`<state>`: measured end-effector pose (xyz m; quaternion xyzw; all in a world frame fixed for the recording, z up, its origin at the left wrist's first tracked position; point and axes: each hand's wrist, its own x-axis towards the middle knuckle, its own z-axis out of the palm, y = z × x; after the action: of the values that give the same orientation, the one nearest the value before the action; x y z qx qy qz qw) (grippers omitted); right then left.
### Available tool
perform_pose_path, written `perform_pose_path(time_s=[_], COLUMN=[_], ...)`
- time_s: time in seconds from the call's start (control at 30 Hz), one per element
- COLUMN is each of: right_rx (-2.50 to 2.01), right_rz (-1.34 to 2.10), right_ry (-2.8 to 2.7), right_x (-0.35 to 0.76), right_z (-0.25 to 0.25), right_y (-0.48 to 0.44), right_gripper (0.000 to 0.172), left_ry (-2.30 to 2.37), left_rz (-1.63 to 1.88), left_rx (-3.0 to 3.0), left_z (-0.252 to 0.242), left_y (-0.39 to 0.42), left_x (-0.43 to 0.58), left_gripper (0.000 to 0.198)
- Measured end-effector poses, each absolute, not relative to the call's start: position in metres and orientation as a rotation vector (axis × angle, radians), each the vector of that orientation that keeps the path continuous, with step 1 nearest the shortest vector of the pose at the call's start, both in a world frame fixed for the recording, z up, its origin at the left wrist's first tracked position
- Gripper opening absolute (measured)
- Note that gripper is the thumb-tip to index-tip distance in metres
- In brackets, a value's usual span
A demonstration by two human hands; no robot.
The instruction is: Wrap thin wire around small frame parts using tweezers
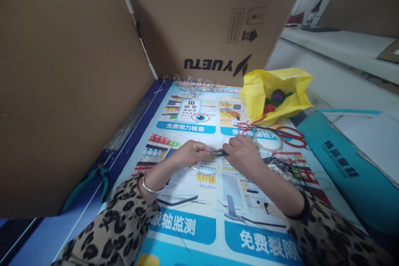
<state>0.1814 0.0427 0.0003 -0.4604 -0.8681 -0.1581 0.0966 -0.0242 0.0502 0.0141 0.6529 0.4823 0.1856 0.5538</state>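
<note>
My left hand [195, 153] is closed in a pinch, with thin wire [208, 172] at its fingertips. Loops of that wire hang below and to the left of the fingers. My right hand [245, 156] is wrapped around small dark pliers [220, 152]. Their jaws point left and reach the pinching fingertips; their handles are hidden inside the fist. Just right of that hand lie a roll of clear tape [268, 140] and red-handled scissors [291, 136].
Cardboard panels [202, 20] stand at the left and back. A yellow bag [277, 112] holds balls of yarn. Teal-handled pliers [104, 174] and a bundle of straight wires [132, 122] lie left. A teal box [336, 166] stands right. Wire pieces [190, 80] lie at the back.
</note>
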Motion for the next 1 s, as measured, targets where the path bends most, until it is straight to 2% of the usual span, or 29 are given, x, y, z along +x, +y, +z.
perform_pose_path(time_s=[0.37, 1.0], right_rx=[-1.405, -1.497], right_rz=[-0.426, -0.35], right_ry=[-2.605, -2.608], right_x=[0.1809, 0.1796], right_z=[0.0001, -0.0035], right_y=[0.0408, 0.0419], right_gripper=[0.01, 0.012], left_ry=[1.166, 1.158], left_rz=[0.468, 0.539], left_rx=[1.488, 1.563], left_z=[0.0079, 0.0145], left_y=[0.0511, 0.0445], left_x=[-0.0229, -0.0181], left_gripper=[0.026, 0.014])
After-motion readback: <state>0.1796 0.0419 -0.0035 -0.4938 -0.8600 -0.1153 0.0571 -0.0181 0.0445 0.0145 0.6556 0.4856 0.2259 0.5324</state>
